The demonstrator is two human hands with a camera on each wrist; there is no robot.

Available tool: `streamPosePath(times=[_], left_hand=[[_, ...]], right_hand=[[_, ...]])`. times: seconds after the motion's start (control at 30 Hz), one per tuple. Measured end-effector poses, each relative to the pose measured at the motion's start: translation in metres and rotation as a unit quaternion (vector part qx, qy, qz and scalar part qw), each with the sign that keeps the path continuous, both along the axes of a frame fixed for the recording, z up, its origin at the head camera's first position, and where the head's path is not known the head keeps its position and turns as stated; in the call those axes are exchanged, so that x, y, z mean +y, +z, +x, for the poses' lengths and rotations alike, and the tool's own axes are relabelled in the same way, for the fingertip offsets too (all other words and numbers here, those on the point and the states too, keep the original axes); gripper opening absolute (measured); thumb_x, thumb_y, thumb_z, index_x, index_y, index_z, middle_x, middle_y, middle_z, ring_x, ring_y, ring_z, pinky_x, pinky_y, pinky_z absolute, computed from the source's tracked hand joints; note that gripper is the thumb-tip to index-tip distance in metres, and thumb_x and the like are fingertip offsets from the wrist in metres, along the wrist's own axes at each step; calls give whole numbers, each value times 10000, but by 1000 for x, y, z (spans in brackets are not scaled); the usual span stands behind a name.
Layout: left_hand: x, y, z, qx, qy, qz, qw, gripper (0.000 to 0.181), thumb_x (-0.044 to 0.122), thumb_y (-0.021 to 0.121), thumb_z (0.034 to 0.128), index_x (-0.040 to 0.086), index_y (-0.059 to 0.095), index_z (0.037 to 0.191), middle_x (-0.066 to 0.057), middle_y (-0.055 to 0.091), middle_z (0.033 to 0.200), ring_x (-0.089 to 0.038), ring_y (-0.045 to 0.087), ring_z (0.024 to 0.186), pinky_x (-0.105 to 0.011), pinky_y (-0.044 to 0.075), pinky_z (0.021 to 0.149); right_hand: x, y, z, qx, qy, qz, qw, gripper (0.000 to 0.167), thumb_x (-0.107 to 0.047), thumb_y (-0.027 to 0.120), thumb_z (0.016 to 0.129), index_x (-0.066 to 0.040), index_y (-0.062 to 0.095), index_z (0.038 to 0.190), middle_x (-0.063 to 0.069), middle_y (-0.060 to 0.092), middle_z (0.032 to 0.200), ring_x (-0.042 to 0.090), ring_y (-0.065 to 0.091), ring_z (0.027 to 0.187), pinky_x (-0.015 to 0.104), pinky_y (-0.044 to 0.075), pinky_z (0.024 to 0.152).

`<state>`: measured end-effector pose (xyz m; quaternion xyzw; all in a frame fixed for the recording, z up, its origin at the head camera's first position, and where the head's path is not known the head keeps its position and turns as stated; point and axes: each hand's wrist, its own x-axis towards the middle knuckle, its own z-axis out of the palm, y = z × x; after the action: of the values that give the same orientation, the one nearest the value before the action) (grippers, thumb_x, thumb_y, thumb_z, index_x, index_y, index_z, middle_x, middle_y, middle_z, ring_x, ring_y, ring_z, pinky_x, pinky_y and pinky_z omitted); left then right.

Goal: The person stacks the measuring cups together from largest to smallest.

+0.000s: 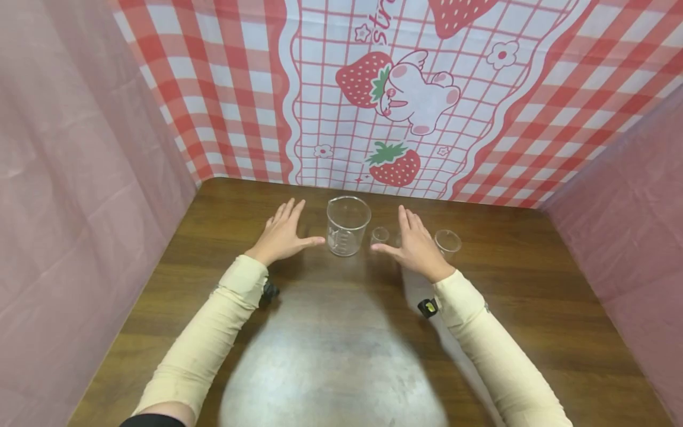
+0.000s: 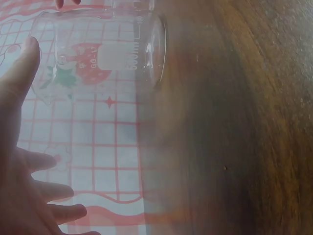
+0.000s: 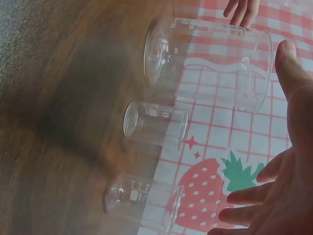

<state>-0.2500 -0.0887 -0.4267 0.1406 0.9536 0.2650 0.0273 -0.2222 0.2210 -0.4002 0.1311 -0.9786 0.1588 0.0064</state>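
A large clear glass beaker (image 1: 347, 240) with white markings stands upright on the table between the two hands. To its left is the left hand (image 1: 284, 237), fingers spread and thumb pointing at the glass, holding nothing. My right hand (image 1: 418, 246) is spread in the same way on the other side and also holds nothing. Close to the right thumb stands a small glass beaker (image 3: 155, 122). Another beaker (image 1: 448, 242) is partly hidden behind the right hand. The right wrist view shows a beaker (image 3: 144, 198) below the small one; I cannot tell whether it is that same one.
The brown wooden table (image 1: 331, 332) carries a bright patch of light and arm shadows. Behind it hangs a red-and-white strawberry cloth (image 1: 331, 124). Pink curtains (image 1: 80, 196) close off both sides.
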Motion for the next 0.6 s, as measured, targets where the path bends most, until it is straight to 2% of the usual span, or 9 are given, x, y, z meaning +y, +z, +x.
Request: streamPosePath(times=[0.37,0.6], left_hand=[[1,1,-4,111,-15,373,9992,1095,652,684,779,113,146,1567,-208,121,1627,-421,160,1489,-668,195,1181],[5,4,-6,102,-123,585,9982,1095,603,719,777,96,151,1563,-210,127,1625,-414,171,1489,-680,195,1174]], right_hand=[[-5,1,-5,317,160,-302,9989,1198,-593,736,765,36,76,1541,330,248,1544,458,262,1438,563,293,1189],[-9,5,-8,193,160,-479,9985,1224,-573,755,759,25,33,1546,307,218,1568,446,246,1449,556,277,1198]])
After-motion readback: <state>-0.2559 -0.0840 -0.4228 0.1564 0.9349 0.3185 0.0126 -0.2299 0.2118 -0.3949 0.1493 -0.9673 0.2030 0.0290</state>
